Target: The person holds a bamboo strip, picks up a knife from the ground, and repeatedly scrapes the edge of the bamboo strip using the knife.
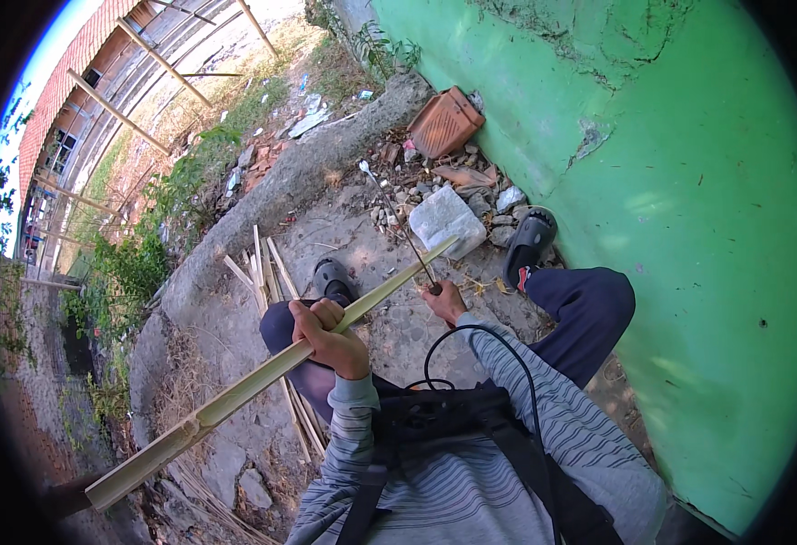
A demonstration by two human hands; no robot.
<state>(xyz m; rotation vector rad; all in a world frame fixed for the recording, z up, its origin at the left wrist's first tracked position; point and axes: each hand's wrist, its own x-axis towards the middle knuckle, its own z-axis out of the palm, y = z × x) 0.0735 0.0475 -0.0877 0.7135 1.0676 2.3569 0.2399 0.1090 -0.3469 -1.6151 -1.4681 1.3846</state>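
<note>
My left hand (330, 338) is closed around a long split bamboo strip (235, 391). The strip slants from the lower left up to the middle, its hollow inner side showing, over my left knee. In my right hand (447, 302) is a long-bladed knife (406, 234), gripped by its dark handle. Its thin blade, seen nearly edge-on, points up and away to the left. The blade's lower part crosses close to the strip's far end; I cannot tell whether they touch. Beyond that end lies a whitish block (448, 221) on the ground.
Several bamboo strips (280, 272) lie on the ground by my left shoe (333, 280). Stones and rubble surround an orange-brown plastic container (447, 123) near the green wall (689, 227) on the right. A low concrete ridge (280, 186) curves along the left, with plants beyond.
</note>
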